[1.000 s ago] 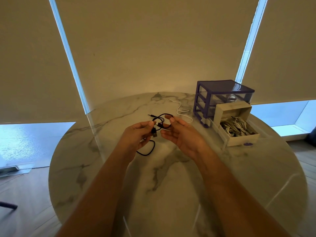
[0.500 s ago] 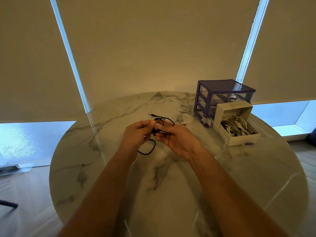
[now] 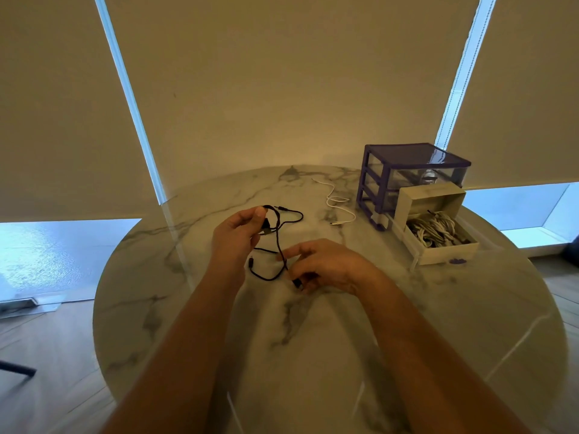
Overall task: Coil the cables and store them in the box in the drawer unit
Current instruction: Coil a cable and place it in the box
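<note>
Left hand (image 3: pixel 238 236) pinched the gathered end of the black cable (image 3: pixel 279 242) up top, fingers curled on the plug end. Right hand (image 3: pixel 326 266) pinched the other plug low down near the table (image 3: pixel 313 355), fingertips closed on it.

What changed: half a second before, both hands were bunched together on the loops at one spot. Then my right hand dropped down and toward me, dragging its end of the cable out, so a strand ran roughly straight between the two grips. A slack loop sagged below my left hand and another arced off behind it toward the far side. My left hand rose slightly.

Read on that: I undid the tangle rather than tightened it. The coil isn't formed yet; this looked like a reset so I could wind clean loops from one end. So the black cable was mid-step, not ready to store.

Elsewhere: white cable (image 3: pixel 336 203) lay loose and uncoiled on the table, near the purple drawer unit (image 3: pixel 407 170), untouched. The bottom drawer (image 3: pixel 416 263) was pulled out with the white box (image 3: pixel 445 253) in it, already holding a pile of pale coiled cables (image 3: pixel 434 231). Room in the box looked tight but I can't tell for sure.

Remaining, by my judgement: wind the black one, drop it in, then the white one, then close the drawer. Risk: short stiff cable springing open once I let go.
</note>
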